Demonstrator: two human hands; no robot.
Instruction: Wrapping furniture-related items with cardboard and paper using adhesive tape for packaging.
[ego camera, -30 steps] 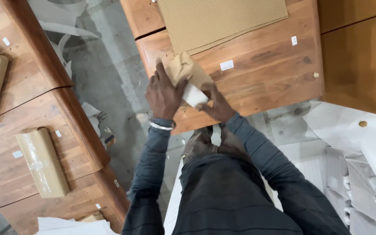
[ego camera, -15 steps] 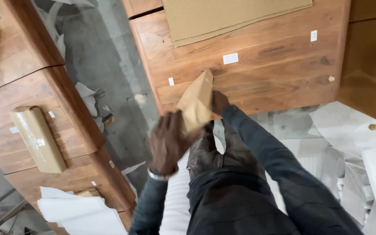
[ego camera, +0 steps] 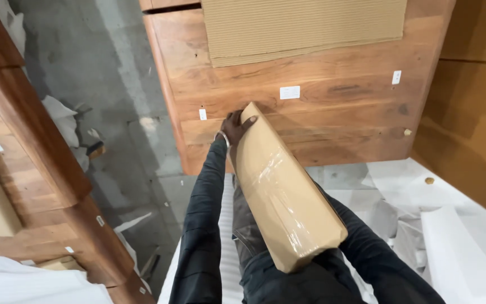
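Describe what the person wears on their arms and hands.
Both arms are in long dark sleeves of a slightly shiny, jacket-like cloth. The left hand is bare, no glove, with a pale band at the wrist. The right hand is hidden behind the parcel.

Even, soft daylight, moderately bright. Glare streaks on shiny tape of cardboard parcel. Faint shadow under parcel's far end. Sharp centre; wide-angle stretch at edges.

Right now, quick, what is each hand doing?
Left hand: closed on the far end of the long brown parcel.
Right hand: hidden under the parcel, so its grip cannot be told.
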